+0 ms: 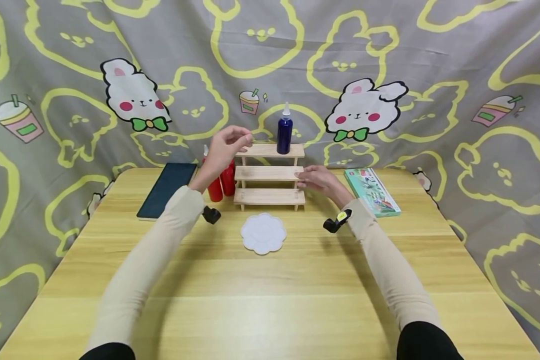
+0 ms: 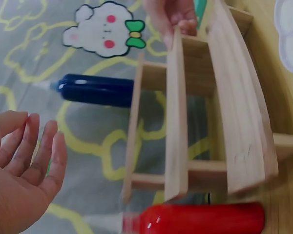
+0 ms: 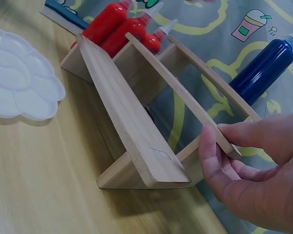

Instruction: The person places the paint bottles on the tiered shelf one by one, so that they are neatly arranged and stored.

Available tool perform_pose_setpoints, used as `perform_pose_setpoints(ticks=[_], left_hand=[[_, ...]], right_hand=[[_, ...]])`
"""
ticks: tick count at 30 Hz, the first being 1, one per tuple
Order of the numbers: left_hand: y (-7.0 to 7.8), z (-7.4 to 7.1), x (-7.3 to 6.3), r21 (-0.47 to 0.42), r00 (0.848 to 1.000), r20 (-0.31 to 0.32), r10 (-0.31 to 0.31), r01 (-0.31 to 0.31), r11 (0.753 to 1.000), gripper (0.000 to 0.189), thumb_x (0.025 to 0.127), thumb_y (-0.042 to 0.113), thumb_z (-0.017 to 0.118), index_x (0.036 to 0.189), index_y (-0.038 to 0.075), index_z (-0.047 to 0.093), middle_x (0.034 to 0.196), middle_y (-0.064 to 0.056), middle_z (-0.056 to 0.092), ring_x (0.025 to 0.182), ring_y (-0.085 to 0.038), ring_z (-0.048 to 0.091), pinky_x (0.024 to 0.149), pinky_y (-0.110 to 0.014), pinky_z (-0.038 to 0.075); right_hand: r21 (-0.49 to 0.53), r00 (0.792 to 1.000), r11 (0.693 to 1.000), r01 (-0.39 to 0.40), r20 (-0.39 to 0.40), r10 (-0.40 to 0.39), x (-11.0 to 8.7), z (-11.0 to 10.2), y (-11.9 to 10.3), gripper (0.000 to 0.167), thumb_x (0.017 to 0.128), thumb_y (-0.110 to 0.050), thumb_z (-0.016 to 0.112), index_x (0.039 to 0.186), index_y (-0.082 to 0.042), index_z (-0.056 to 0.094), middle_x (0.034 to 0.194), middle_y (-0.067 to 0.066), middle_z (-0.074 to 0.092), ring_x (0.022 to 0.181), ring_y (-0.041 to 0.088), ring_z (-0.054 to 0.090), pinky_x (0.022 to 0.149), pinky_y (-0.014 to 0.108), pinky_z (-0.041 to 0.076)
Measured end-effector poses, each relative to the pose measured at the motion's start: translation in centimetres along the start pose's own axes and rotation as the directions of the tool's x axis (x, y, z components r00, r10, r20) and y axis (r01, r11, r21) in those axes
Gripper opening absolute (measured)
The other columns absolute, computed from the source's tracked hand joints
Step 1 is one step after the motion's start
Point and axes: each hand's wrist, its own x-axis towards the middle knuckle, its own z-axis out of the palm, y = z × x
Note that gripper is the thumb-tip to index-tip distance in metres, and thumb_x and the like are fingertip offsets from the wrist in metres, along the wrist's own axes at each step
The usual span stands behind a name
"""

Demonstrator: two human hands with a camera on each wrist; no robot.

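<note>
A three-tier wooden display stand stands at the back of the table. On its top tier a dark blue bottle with a white nozzle is upright. My right hand pinches the right end of the middle tier; the right wrist view shows thumb and fingers round the board's end. Raised by the stand's upper left, my left hand holds nothing, its fingers loosely bent. Red bottles stand at the stand's left side, partly hidden by the left hand and wrist in the head view.
A white flower-shaped palette lies in front of the stand. To the left is a dark flat board or book. On the right lies a green illustrated box. A patterned grey curtain hangs behind the table.
</note>
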Motion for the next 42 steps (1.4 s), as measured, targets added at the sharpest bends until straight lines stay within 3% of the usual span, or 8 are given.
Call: perform_pose_setpoints(ticks=[5, 10, 15, 19, 22, 31, 37, 42], left_hand=[[0.7, -2.1, -1.4, -0.011, 0.999, -0.031, -0.009, 0.008, 1.000, 0.024, 0.103, 0.022, 0.069, 0.118, 0.003, 0.071, 0.107, -0.013, 0.074, 0.095, -0.020, 0.072, 0.088, -0.029, 0.061], [0.2, -4.2, -2.8, -0.041, 0.994, -0.089, -0.059, 0.055, 0.998, 0.027, 0.103, 0.024, 0.069, 0.120, 0.003, 0.071, 0.106, -0.009, 0.073, 0.099, -0.021, 0.072, 0.089, -0.025, 0.060], [-0.7, -5.6, -4.2, 0.008, 0.980, -0.187, -0.066, 0.069, 0.998, 0.027, 0.104, 0.026, 0.068, 0.121, 0.004, 0.070, 0.106, -0.004, 0.074, 0.098, -0.014, 0.070, 0.093, -0.026, 0.058], [-1.2, -6.1, -5.3, -0.011, 0.964, -0.255, -0.073, 0.072, 0.997, 0.033, 0.105, 0.025, 0.065, 0.127, -0.001, 0.064, 0.113, -0.008, 0.072, 0.104, -0.015, 0.068, 0.100, -0.032, 0.056], [-1.7, -6.6, -6.1, -0.026, 0.957, -0.278, -0.083, 0.079, 0.997, 0.037, 0.107, 0.023, 0.062, 0.132, -0.003, 0.059, 0.120, -0.011, 0.069, 0.108, -0.015, 0.067, 0.100, -0.029, 0.054], [-3.0, -7.7, -7.7, 0.039, 0.958, -0.232, -0.166, 0.180, 0.983, 0.045, 0.108, 0.029, 0.060, 0.140, -0.002, 0.056, 0.127, -0.011, 0.064, 0.106, -0.003, 0.061, 0.095, -0.019, 0.050], [-2.7, -7.6, -8.2, 0.088, 0.959, -0.172, -0.224, 0.242, 0.966, 0.044, 0.108, 0.028, 0.060, 0.138, -0.004, 0.056, 0.133, -0.020, 0.062, 0.102, -0.004, 0.058, 0.091, -0.018, 0.048], [-4.4, -8.0, -8.5, 0.093, 0.958, -0.156, -0.241, 0.257, 0.962, 0.046, 0.106, 0.034, 0.063, 0.138, 0.001, 0.057, 0.127, -0.004, 0.062, 0.111, -0.016, 0.058, 0.096, -0.023, 0.049]], right_hand=[[0.001, 1.000, 1.000, -0.008, -0.024, 0.008, -0.1, -0.1, 0.1, 0.024, 0.102, -0.003, 0.065, 0.119, 0.000, 0.048, 0.089, 0.002, 0.066, 0.073, 0.010, 0.071, 0.088, 0.023, 0.060], [-0.029, 0.999, 0.999, -0.016, -0.037, 0.015, -0.2, -0.1, 0.1, 0.039, 0.102, -0.005, 0.065, 0.133, 0.006, 0.044, 0.089, -0.001, 0.067, 0.072, 0.008, 0.071, 0.095, 0.026, 0.059], [-0.040, 0.999, 0.999, -0.025, -0.024, 0.024, -0.1, -0.2, -0.1, 0.057, 0.103, -0.006, 0.064, 0.149, 0.010, 0.035, 0.098, 0.001, 0.065, 0.074, 0.007, 0.071, 0.095, 0.024, 0.058], [-0.042, 0.999, 0.999, -0.029, -0.018, 0.028, -0.1, -0.3, -0.1, 0.062, 0.104, -0.006, 0.064, 0.153, 0.010, 0.031, 0.100, 0.002, 0.065, 0.075, 0.007, 0.070, 0.088, 0.021, 0.059], [-0.047, 0.999, 0.998, -0.028, -0.023, 0.027, -0.1, -0.3, 0.0, 0.061, 0.103, -0.006, 0.065, 0.152, 0.010, 0.032, 0.099, 0.002, 0.065, 0.074, 0.007, 0.070, 0.086, 0.020, 0.059], [0.009, 1.000, 1.000, 0.025, 0.014, -0.025, -0.5, -0.3, 0.3, 0.043, 0.102, -0.003, 0.065, 0.135, 0.011, 0.042, 0.096, 0.004, 0.066, 0.072, 0.008, 0.070, 0.077, 0.018, 0.060], [0.007, 1.000, 1.000, -0.004, 0.007, 0.004, -0.3, -0.5, 0.2, 0.034, 0.104, -0.001, 0.061, 0.132, 0.006, 0.044, 0.092, 0.002, 0.066, 0.072, 0.008, 0.069, 0.079, 0.019, 0.060], [0.037, 1.000, 0.999, 0.006, 0.030, -0.007, -0.3, -0.3, 0.1, 0.019, 0.103, 0.001, 0.061, 0.119, 0.004, 0.052, 0.089, 0.003, 0.067, 0.072, 0.010, 0.069, 0.076, 0.019, 0.060]])
